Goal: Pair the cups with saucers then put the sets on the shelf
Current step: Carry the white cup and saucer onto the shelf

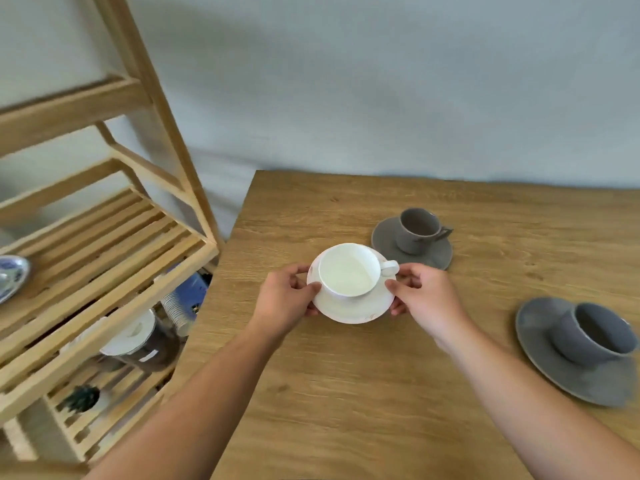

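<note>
Head view: both hands' fingers pinch the white saucer (349, 306) at opposite rims; glazed china, slippery and breakable, loose cup (348, 270) may slide.

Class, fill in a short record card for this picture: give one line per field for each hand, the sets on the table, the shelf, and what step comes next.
left hand: grips left rim of white saucer
right hand: grips right rim of the same saucer
white cup: upright on white saucer, handle toward right
grey sets: far grey set and near grey set, both paired on table
shelf: left of table, blue patterned dish on it
next step: probably carry white set to shelf
</note>
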### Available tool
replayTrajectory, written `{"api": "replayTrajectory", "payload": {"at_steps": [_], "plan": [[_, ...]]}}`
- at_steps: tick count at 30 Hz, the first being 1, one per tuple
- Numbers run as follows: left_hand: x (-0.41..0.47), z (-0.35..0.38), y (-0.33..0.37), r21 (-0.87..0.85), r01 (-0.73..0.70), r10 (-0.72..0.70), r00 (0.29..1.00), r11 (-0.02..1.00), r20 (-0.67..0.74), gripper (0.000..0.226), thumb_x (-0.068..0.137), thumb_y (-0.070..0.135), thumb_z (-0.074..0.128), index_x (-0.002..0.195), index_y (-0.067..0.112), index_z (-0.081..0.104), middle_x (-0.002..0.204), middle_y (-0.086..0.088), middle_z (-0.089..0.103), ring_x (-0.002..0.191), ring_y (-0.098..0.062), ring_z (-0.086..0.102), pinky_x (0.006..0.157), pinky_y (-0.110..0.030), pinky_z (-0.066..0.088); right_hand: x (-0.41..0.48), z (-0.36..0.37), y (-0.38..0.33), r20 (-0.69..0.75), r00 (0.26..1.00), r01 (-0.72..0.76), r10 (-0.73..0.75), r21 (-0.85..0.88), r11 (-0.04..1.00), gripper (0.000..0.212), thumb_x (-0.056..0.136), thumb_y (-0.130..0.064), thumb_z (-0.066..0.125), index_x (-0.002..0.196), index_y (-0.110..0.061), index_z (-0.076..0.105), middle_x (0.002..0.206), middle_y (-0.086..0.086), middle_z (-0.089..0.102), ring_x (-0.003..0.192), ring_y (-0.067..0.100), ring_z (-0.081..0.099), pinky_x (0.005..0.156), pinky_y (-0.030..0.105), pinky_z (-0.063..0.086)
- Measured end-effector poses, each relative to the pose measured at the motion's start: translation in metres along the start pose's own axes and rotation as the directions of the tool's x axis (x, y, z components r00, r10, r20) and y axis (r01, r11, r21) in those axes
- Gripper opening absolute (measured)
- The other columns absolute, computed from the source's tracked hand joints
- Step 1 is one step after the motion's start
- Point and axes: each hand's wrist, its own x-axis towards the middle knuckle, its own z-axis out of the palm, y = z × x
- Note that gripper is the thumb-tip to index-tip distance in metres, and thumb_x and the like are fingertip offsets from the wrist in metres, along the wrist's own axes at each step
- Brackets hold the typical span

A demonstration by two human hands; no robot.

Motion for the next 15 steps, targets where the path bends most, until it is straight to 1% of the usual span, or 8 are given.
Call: {"api": "replayTrajectory", "payload": {"at_steps": [2, 5, 7, 10, 11, 13, 14, 15], "plan": [[-0.002, -0.031, -0.002, -0.008, 0.014, -0.014, 0.997, 1.000, -0.079, 0.032, 0.086, 0.008, 0.063, 0.118, 0.013, 0.062, 0.065, -0.005, 0.063, 0.050, -0.008, 0.063, 0.051, -0.021, 0.054, 0.007, 0.028, -0.016, 0.072, 0.997, 0.039, -0.038, -0.001, 0.999, 0.014, 0.086, -0.009, 0.061, 0.095, -0.020, 0.062, 0.073, 0.006, 0.068, 0.051, 0.014, 0.063, 0.051, 0.026, 0.054], [-0.011, -0.086, -0.012, -0.015, 0.045, -0.048, 0.977, 0.999, -0.210, 0.032, 0.086, 0.008, 0.062, 0.118, 0.011, 0.063, 0.066, -0.005, 0.065, 0.053, -0.010, 0.064, 0.054, -0.024, 0.055, 0.014, 0.085, -0.040, 0.204, 0.976, 0.070, -0.071, 0.015, 0.997, 0.019, 0.086, -0.007, 0.060, 0.085, -0.025, 0.058, 0.070, 0.005, 0.067, 0.047, 0.012, 0.062, 0.047, 0.023, 0.053], [-0.018, -0.122, -0.019, -0.026, 0.058, -0.063, 0.957, 0.998, -0.283, 0.030, 0.086, 0.007, 0.061, 0.115, 0.012, 0.066, 0.065, -0.003, 0.066, 0.053, -0.010, 0.063, 0.052, -0.022, 0.053, 0.018, 0.123, -0.052, 0.296, 0.952, 0.072, -0.080, 0.038, 0.997, 0.017, 0.086, -0.005, 0.059, 0.086, -0.021, 0.059, 0.068, 0.006, 0.065, 0.046, 0.013, 0.060, 0.046, 0.022, 0.052], [-0.029, -0.178, -0.036, -0.023, 0.090, -0.091, 0.909, 0.996, -0.407, 0.025, 0.085, 0.006, 0.060, 0.107, 0.014, 0.069, 0.060, -0.002, 0.066, 0.045, -0.007, 0.061, 0.044, -0.016, 0.048, 0.023, 0.188, -0.067, 0.418, 0.904, 0.084, -0.087, 0.024, 0.996, 0.012, 0.086, -0.005, 0.060, 0.097, -0.011, 0.062, 0.071, 0.009, 0.066, 0.051, 0.018, 0.060, 0.048, 0.026, 0.053], [-0.032, -0.195, -0.043, -0.033, 0.101, -0.105, 0.891, 0.994, -0.441, 0.024, 0.085, 0.006, 0.060, 0.106, 0.014, 0.070, 0.060, -0.002, 0.066, 0.043, -0.006, 0.061, 0.044, -0.018, 0.050, 0.025, 0.210, -0.070, 0.453, 0.888, 0.086, -0.083, 0.014, 0.996, 0.013, 0.087, -0.006, 0.060, 0.099, -0.008, 0.062, 0.071, 0.010, 0.065, 0.051, 0.019, 0.060, 0.047, 0.026, 0.052], [-0.034, -0.224, -0.056, -0.038, 0.144, -0.143, 0.856, 0.989, -0.497, 0.022, 0.084, 0.009, 0.062, 0.103, 0.017, 0.070, 0.059, 0.000, 0.066, 0.043, -0.007, 0.061, 0.050, -0.027, 0.057, 0.029, 0.248, -0.076, 0.509, 0.857, 0.097, -0.076, -0.015, 0.995, 0.012, 0.087, -0.006, 0.060, 0.099, -0.005, 0.061, 0.068, 0.012, 0.063, 0.047, 0.016, 0.059, 0.043, 0.023, 0.051], [-0.034, -0.238, -0.065, -0.035, 0.168, -0.162, 0.840, 0.985, -0.518, 0.022, 0.085, 0.011, 0.064, 0.104, 0.021, 0.069, 0.060, 0.000, 0.067, 0.044, -0.008, 0.062, 0.051, -0.027, 0.058, 0.031, 0.267, -0.078, 0.535, 0.842, 0.103, -0.069, -0.033, 0.994, 0.012, 0.087, -0.006, 0.059, 0.099, -0.004, 0.061, 0.065, 0.013, 0.063, 0.045, 0.015, 0.059, 0.041, 0.022, 0.050], [-0.033, -0.250, -0.073, -0.042, 0.187, -0.180, 0.827, 0.981, -0.533, 0.024, 0.085, 0.011, 0.064, 0.106, 0.023, 0.069, 0.061, 0.000, 0.067, 0.045, -0.008, 0.064, 0.049, -0.024, 0.057, 0.033, 0.286, -0.080, 0.557, 0.828, 0.109, -0.061, -0.053, 0.993, 0.011, 0.087, -0.006, 0.059, 0.098, -0.004, 0.060, 0.063, 0.013, 0.063, 0.044, 0.015, 0.059, 0.040, 0.021, 0.050]]}}
